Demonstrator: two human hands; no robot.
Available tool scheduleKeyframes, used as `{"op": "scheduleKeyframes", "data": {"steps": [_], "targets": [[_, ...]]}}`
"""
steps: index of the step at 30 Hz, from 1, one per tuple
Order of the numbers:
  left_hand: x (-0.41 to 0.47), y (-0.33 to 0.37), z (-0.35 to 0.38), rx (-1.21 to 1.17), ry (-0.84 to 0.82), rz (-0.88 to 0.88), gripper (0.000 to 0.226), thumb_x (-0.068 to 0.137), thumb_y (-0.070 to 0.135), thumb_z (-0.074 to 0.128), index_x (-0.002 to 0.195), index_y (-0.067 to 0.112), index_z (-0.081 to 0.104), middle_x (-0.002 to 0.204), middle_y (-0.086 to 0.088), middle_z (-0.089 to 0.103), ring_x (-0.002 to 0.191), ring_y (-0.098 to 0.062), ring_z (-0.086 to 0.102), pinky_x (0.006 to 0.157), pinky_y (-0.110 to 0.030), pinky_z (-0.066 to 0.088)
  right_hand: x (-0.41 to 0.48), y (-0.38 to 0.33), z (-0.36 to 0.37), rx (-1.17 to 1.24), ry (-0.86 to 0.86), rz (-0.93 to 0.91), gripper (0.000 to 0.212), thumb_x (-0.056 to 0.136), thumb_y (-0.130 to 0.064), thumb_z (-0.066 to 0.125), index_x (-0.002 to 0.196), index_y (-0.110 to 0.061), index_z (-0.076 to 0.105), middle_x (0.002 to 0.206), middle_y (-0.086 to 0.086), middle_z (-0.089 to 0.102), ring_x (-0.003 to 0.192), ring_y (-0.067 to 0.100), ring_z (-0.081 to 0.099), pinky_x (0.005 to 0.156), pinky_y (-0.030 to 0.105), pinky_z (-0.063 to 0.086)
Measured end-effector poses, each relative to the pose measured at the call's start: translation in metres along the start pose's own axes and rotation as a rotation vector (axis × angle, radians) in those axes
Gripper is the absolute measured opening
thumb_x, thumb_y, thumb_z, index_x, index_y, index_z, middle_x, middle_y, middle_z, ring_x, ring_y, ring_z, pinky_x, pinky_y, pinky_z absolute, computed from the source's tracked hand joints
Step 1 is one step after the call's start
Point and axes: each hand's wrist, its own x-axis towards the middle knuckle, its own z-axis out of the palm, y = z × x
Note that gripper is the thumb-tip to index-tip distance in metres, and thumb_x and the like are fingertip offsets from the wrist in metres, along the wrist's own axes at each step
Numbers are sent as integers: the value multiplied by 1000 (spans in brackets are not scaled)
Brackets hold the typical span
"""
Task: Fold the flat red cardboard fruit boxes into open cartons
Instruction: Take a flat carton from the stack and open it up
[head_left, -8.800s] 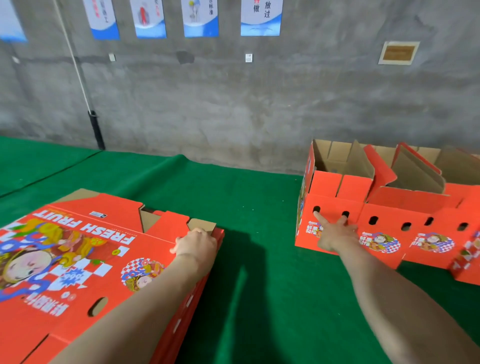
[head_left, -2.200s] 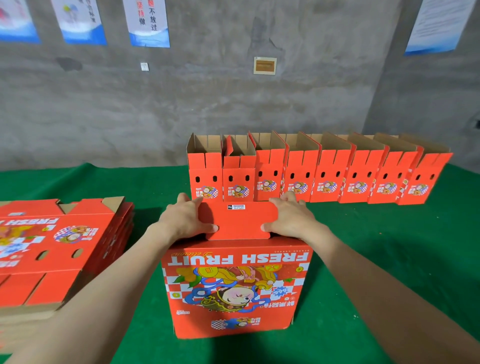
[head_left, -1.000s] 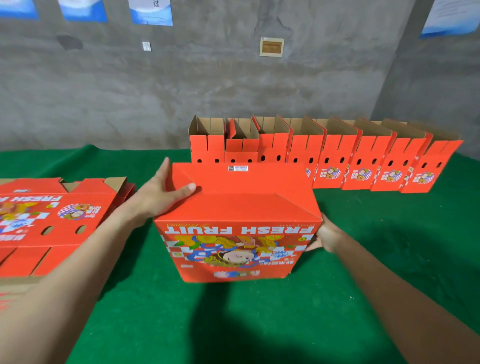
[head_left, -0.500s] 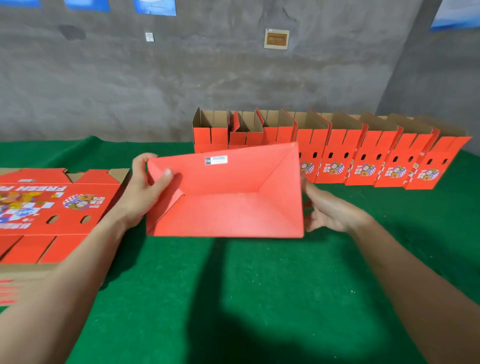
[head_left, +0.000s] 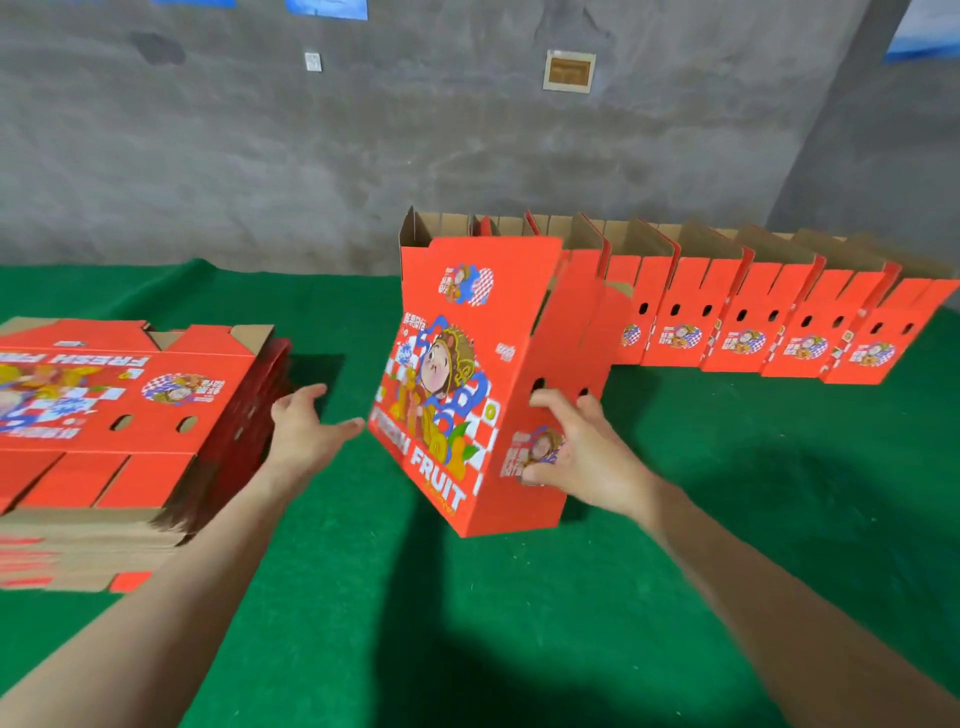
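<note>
A folded red fruit carton (head_left: 457, 374) stands tilted on the green cloth in the middle, its printed "FRESH FRUIT" face turned toward me and to the left, its open top toward the wall. My right hand (head_left: 582, 447) lies against the carton's narrow right side with fingers spread, just below the two vent holes. My left hand (head_left: 306, 431) hovers open a little to the left of the carton, not touching it. A stack of flat red boxes (head_left: 130, 410) lies at the left.
A row of several folded open cartons (head_left: 753, 322) stands along the back right, close behind the tilted one. Green cloth (head_left: 467, 623) covers the table. A grey concrete wall (head_left: 260, 156) rises behind it.
The carton was held up in both hands with its red underside toward me; now it has been turned and brought down to the cloth. My left hand has let go.
</note>
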Motion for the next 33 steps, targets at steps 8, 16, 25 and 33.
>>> {"op": "scheduleKeyframes", "data": {"steps": [8,16,25,33], "targets": [[-15,7,34,-52,-221,93,59,92,37,59,140,7,42,143,-12,43,123,-23,48,103,-31,38,-4,8,86,-75,-210,44,63,88,1,53,135,-38,37,137,14,19,122,35,47,103,21,30],[-24,3,35,-413,-348,-13,51,96,50,37,142,27,35,127,5,52,100,-19,63,68,-31,55,-16,5,140,-171,-125,59,52,97,-22,46,137,-48,24,158,5,-14,115,39,54,97,41,45],[-4,2,12,-282,-270,82,48,96,57,25,113,22,53,115,-7,61,89,-28,68,80,-46,57,30,-21,144,-344,-190,-39,82,91,-8,45,135,-63,5,139,10,19,106,38,53,97,45,44],[10,-29,-11,-247,-106,117,55,88,70,22,104,28,54,111,-5,63,102,-30,63,90,-52,50,84,-28,154,-366,-377,-157,98,88,4,45,131,-70,-3,150,4,7,98,31,56,80,38,47]]}}
